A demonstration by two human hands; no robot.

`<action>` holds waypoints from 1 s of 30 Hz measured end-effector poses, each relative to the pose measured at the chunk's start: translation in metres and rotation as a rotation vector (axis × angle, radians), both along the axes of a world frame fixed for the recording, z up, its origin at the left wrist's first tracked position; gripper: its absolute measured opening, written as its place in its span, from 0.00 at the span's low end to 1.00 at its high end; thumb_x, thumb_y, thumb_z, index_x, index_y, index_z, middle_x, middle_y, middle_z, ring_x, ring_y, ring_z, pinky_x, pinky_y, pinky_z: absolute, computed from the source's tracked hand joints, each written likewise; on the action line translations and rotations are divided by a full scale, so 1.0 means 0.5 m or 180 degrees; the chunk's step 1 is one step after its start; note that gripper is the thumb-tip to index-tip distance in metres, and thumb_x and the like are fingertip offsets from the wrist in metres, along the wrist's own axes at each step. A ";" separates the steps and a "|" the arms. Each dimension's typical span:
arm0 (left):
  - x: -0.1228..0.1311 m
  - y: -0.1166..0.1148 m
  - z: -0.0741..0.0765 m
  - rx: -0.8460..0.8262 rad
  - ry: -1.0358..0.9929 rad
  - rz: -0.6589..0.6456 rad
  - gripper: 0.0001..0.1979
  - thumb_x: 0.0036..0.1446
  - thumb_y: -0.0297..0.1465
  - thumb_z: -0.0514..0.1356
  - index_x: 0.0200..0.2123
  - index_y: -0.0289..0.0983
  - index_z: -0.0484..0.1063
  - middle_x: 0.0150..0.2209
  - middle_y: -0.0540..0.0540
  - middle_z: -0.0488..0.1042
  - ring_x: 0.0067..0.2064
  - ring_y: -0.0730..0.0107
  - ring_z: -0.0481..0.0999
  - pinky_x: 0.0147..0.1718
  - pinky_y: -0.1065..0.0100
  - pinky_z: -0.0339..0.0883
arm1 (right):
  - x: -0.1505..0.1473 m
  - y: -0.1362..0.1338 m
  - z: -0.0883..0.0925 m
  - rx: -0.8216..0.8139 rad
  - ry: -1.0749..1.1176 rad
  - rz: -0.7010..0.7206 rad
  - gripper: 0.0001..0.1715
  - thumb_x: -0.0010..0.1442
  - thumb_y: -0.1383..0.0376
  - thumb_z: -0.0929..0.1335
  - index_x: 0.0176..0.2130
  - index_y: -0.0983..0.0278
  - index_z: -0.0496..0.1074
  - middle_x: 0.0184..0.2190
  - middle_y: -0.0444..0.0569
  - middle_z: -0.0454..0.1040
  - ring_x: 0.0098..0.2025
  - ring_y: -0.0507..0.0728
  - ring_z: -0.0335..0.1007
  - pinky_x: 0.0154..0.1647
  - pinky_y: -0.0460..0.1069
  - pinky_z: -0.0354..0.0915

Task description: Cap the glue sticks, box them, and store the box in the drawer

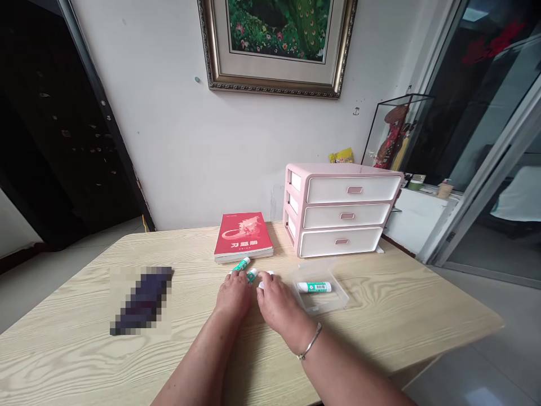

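Several green-and-white glue sticks lie on the wooden table in front of a red book [244, 234]. My left hand [235, 292] rests over them, its fingers near one glue stick [241, 264] and touching or beside another [252, 276]; its fingertips are partly hidden. To the right, my right hand [276, 299], with a silver bracelet on the wrist, has curled fingers at a white-ended stick [270, 273], mostly covered by the hand. Beside it sits a clear plastic box [338, 303] holding one glue stick [315, 287].
A pink and white three-drawer cabinet [346, 216] stands at the back right of the table [190, 361], with a yellow packet [342, 155] behind it. A dark pixelated object [143, 300] lies on the left. Behind the table is a wall with a framed picture [276, 82].
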State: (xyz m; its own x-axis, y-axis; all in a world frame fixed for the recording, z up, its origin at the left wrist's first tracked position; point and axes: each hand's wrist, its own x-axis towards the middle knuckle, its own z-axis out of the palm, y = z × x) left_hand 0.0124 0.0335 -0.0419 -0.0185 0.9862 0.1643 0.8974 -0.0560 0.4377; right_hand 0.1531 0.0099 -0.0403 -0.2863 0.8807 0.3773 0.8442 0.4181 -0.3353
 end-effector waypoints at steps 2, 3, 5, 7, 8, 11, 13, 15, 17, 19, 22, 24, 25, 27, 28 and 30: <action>-0.010 -0.004 0.010 -0.0037 -0.0246 0.0000 0.17 0.63 0.30 0.50 0.50 0.31 0.70 0.50 0.29 0.73 0.52 0.46 0.72 0.49 0.56 0.63 | 0.009 0.000 0.003 0.0173 0.0796 0.0241 0.19 0.66 0.68 0.62 0.56 0.63 0.64 0.47 0.55 0.74 0.48 0.59 0.72 0.49 0.53 0.68; -0.015 -0.010 0.018 -0.0044 -0.0355 -0.0027 0.17 0.64 0.32 0.49 0.51 0.32 0.69 0.49 0.31 0.74 0.50 0.49 0.73 0.47 0.58 0.64 | 0.014 0.002 0.006 0.0270 0.1183 0.0361 0.19 0.67 0.67 0.61 0.57 0.63 0.64 0.48 0.55 0.74 0.49 0.58 0.72 0.51 0.53 0.68; -0.023 -0.026 0.042 -0.0071 -0.0753 -0.0224 0.18 0.65 0.36 0.48 0.52 0.34 0.68 0.45 0.36 0.75 0.46 0.54 0.75 0.41 0.63 0.66 | 0.024 0.006 0.011 0.0420 0.1848 0.0517 0.18 0.69 0.65 0.60 0.57 0.64 0.65 0.49 0.56 0.74 0.48 0.57 0.72 0.51 0.53 0.68; -0.027 -0.048 0.069 -0.0162 -0.1579 -0.0648 0.21 0.65 0.42 0.49 0.53 0.36 0.67 0.44 0.40 0.75 0.44 0.58 0.74 0.37 0.66 0.66 | 0.033 0.009 0.017 0.0447 0.2325 0.0572 0.19 0.70 0.61 0.60 0.58 0.63 0.65 0.49 0.56 0.74 0.47 0.57 0.72 0.49 0.53 0.69; -0.028 -0.059 0.082 -0.0256 -0.2064 -0.0863 0.22 0.65 0.44 0.51 0.54 0.37 0.66 0.44 0.41 0.74 0.43 0.60 0.72 0.35 0.67 0.65 | 0.037 0.011 0.020 0.0436 0.2498 0.0583 0.20 0.70 0.61 0.60 0.58 0.63 0.65 0.49 0.56 0.74 0.46 0.57 0.72 0.48 0.53 0.69; -0.028 -0.084 0.109 -0.0549 -0.2796 -0.1220 0.20 0.63 0.45 0.54 0.51 0.39 0.68 0.38 0.47 0.70 0.36 0.67 0.67 0.32 0.69 0.61 | 0.049 0.009 0.032 0.0415 0.2796 0.0654 0.21 0.70 0.59 0.60 0.59 0.61 0.65 0.47 0.54 0.75 0.43 0.57 0.72 0.46 0.53 0.70; -0.029 -0.090 0.115 -0.0634 -0.2890 -0.1316 0.18 0.62 0.45 0.56 0.48 0.39 0.69 0.35 0.49 0.68 0.33 0.70 0.63 0.30 0.70 0.58 | 0.058 0.005 0.042 0.0389 0.2844 0.0738 0.21 0.70 0.59 0.60 0.60 0.60 0.65 0.47 0.53 0.74 0.42 0.56 0.72 0.45 0.53 0.70; -0.031 -0.090 0.115 -0.0649 -0.2851 -0.1365 0.18 0.62 0.47 0.57 0.46 0.39 0.70 0.35 0.49 0.68 0.33 0.71 0.62 0.30 0.70 0.56 | 0.065 0.000 0.052 0.0333 0.2783 0.0849 0.21 0.70 0.60 0.61 0.60 0.59 0.65 0.47 0.53 0.74 0.42 0.56 0.72 0.45 0.52 0.70; -0.033 -0.088 0.112 -0.0691 -0.2753 -0.1416 0.19 0.61 0.47 0.57 0.44 0.38 0.71 0.36 0.48 0.68 0.33 0.71 0.62 0.29 0.70 0.55 | 0.072 -0.005 0.060 0.0281 0.2638 0.0996 0.21 0.70 0.60 0.61 0.60 0.59 0.66 0.46 0.52 0.74 0.42 0.56 0.72 0.46 0.52 0.70; -0.034 -0.087 0.111 -0.0739 -0.2681 -0.1475 0.19 0.62 0.47 0.57 0.43 0.38 0.72 0.36 0.48 0.68 0.34 0.71 0.63 0.30 0.70 0.55 | 0.078 -0.007 0.066 0.0259 0.2466 0.1151 0.21 0.70 0.61 0.61 0.60 0.58 0.66 0.46 0.52 0.73 0.43 0.56 0.71 0.46 0.52 0.69; -0.035 -0.088 0.114 -0.0744 -0.2647 -0.1568 0.17 0.62 0.46 0.57 0.41 0.38 0.72 0.34 0.50 0.67 0.34 0.71 0.63 0.31 0.70 0.55 | 0.085 -0.009 0.071 0.0206 0.2316 0.1313 0.20 0.70 0.62 0.62 0.60 0.57 0.66 0.46 0.51 0.73 0.43 0.56 0.71 0.45 0.52 0.69; -0.036 -0.089 0.118 -0.0741 -0.2647 -0.1629 0.15 0.63 0.44 0.57 0.41 0.38 0.72 0.33 0.50 0.67 0.34 0.71 0.63 0.31 0.70 0.55 | 0.089 -0.009 0.073 0.0137 0.2291 0.1352 0.20 0.70 0.62 0.62 0.60 0.58 0.66 0.46 0.51 0.73 0.43 0.56 0.71 0.45 0.51 0.70; -0.037 -0.090 0.120 -0.0753 -0.2654 -0.1657 0.15 0.62 0.43 0.57 0.42 0.38 0.72 0.33 0.50 0.67 0.34 0.71 0.63 0.31 0.70 0.55 | 0.090 -0.009 0.074 0.0104 0.2280 0.1367 0.21 0.70 0.61 0.62 0.60 0.58 0.66 0.46 0.51 0.73 0.44 0.56 0.71 0.45 0.51 0.70; -0.040 -0.091 0.124 -0.0816 -0.2683 -0.1700 0.15 0.62 0.42 0.58 0.43 0.38 0.73 0.34 0.50 0.68 0.34 0.70 0.63 0.31 0.69 0.56 | 0.093 -0.008 0.076 0.0074 0.2235 0.1404 0.21 0.69 0.62 0.62 0.60 0.59 0.66 0.46 0.51 0.73 0.44 0.55 0.72 0.45 0.51 0.70; -0.043 -0.091 0.125 -0.0868 -0.2699 -0.1715 0.15 0.62 0.42 0.58 0.44 0.38 0.73 0.34 0.49 0.68 0.34 0.70 0.64 0.31 0.69 0.55 | 0.093 -0.007 0.078 0.0078 0.2191 0.1429 0.21 0.69 0.62 0.63 0.60 0.59 0.66 0.46 0.51 0.73 0.44 0.55 0.72 0.45 0.51 0.70; -0.049 -0.091 0.125 -0.0974 -0.2704 -0.1751 0.16 0.61 0.42 0.58 0.46 0.38 0.73 0.35 0.49 0.69 0.34 0.70 0.64 0.31 0.69 0.56 | 0.093 -0.007 0.082 0.0125 0.2065 0.1484 0.20 0.69 0.62 0.63 0.59 0.59 0.67 0.46 0.51 0.73 0.43 0.55 0.71 0.44 0.50 0.69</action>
